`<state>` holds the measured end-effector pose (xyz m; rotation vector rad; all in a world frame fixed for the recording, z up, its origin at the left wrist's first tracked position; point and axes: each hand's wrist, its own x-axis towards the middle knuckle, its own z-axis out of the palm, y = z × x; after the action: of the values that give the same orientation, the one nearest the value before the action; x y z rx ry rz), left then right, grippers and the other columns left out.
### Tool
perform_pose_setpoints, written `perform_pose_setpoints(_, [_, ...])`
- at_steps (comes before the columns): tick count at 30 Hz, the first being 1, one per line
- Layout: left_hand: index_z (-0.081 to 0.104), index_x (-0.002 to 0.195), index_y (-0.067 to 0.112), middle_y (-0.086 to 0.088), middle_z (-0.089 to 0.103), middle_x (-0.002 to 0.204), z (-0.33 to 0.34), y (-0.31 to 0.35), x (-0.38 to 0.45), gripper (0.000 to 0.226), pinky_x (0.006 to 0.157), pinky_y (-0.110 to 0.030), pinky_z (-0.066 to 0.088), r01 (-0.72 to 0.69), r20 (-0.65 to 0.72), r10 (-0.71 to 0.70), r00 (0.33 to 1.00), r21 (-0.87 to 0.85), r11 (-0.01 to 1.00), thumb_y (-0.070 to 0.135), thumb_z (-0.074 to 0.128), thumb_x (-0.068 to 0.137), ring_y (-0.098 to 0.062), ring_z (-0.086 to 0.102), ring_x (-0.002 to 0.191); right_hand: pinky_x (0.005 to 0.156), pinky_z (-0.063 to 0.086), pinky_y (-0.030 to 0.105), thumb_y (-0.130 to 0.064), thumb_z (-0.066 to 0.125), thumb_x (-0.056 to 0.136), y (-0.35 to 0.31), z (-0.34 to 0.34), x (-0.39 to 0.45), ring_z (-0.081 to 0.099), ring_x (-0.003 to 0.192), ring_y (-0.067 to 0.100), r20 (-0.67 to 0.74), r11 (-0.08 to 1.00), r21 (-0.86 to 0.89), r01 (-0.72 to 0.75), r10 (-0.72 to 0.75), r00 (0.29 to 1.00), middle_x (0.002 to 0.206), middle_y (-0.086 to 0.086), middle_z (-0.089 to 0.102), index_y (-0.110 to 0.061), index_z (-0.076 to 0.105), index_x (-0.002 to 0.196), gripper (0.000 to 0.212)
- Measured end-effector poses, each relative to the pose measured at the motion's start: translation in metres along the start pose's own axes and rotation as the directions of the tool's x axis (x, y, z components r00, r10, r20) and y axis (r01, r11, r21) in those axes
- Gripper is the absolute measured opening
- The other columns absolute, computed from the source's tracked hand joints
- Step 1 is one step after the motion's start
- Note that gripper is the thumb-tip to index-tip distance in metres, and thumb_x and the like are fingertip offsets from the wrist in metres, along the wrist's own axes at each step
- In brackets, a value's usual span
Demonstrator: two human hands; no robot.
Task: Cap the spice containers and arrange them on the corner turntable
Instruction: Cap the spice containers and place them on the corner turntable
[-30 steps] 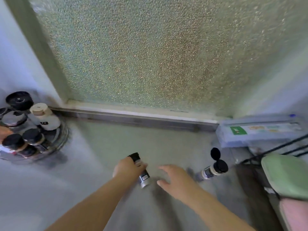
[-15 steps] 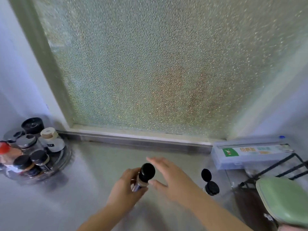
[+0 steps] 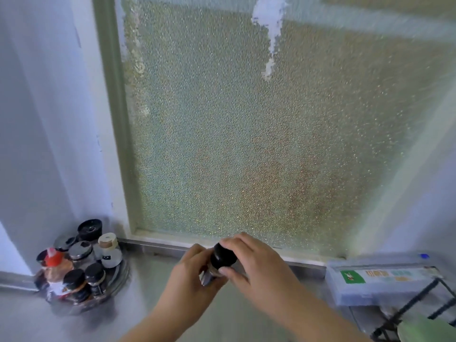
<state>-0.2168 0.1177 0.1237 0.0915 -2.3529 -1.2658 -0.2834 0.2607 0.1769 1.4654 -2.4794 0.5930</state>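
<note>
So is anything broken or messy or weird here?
Nothing is spilled or broken. The oddest thing is a white smear running down the bumpy window glass near the top, like a paint drip. The turntable is crowded, its bottles packed close. Both hands hold one spice bottle, with the right hand on its black cap.

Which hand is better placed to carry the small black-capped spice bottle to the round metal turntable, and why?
Left. The left hand already grips the small black-capped spice bottle by its body and is nearer the round metal turntable; the right hand only pinches the cap.
</note>
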Motion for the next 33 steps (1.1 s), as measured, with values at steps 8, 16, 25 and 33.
perform_pose_setpoints(8, [0.060, 0.083, 0.058, 0.000, 0.055, 0.078, -0.019, 0.002, 0.004, 0.040, 0.078, -0.038, 0.055, 0.061, 0.032, -0.059, 0.998, -0.078, 0.995, 0.041, 0.068, 0.047, -0.016, 0.065, 0.075, 0.083, 0.038, 0.017, -0.028, 0.063, 0.085, -0.017, -0.047, 0.028, 0.050, 0.092, -0.005, 0.354, 0.999, 0.007, 0.042, -0.042, 0.934, 0.124, -0.010, 0.050, -0.031, 0.047, 0.127, 0.045])
perform_pose_setpoints(16, [0.065, 0.086, 0.028, 0.006, 0.051, 0.075, -0.025, 0.002, -0.011, 0.028, 0.061, -0.007, 0.038, -0.008, -0.009, 0.009, 1.000, 0.038, 0.999, 0.024, 0.067, 0.059, -0.005, 0.054, 0.075, 0.046, 0.029, 0.027, -0.050, 0.058, 0.078, -0.043, -0.022, 0.036, 0.050, 0.067, 0.024, 0.359, 0.971, -0.186, -0.149, 0.208, 0.910, 0.076, 0.006, 0.052, -0.014, 0.050, 0.081, 0.037])
perform_pose_setpoints(25, [0.063, 0.086, 0.031, 0.006, 0.045, 0.074, -0.040, -0.002, -0.012, 0.031, 0.058, -0.021, 0.046, 0.100, 0.048, -0.099, 0.994, -0.017, 0.995, 0.035, 0.070, 0.056, -0.006, 0.050, 0.062, 0.088, 0.046, 0.028, -0.042, 0.067, 0.080, -0.038, -0.044, 0.047, 0.054, 0.099, 0.008, 0.519, 0.999, -0.021, -0.033, 0.039, 0.854, 0.117, -0.010, 0.056, -0.035, 0.054, 0.122, 0.044])
perform_pose_setpoints(33, [0.050, 0.061, 0.040, 0.007, 0.041, 0.072, -0.037, 0.013, -0.010, 0.036, 0.059, -0.007, 0.037, 0.013, -0.005, -0.013, 1.000, 0.044, 0.999, 0.017, 0.078, 0.063, 0.002, 0.050, 0.069, 0.055, 0.047, 0.031, -0.069, 0.048, 0.078, -0.038, -0.033, 0.049, 0.056, 0.052, 0.018, 0.381, 0.968, -0.114, -0.222, 0.249, 0.890, 0.067, 0.006, 0.064, -0.007, 0.061, 0.082, 0.064])
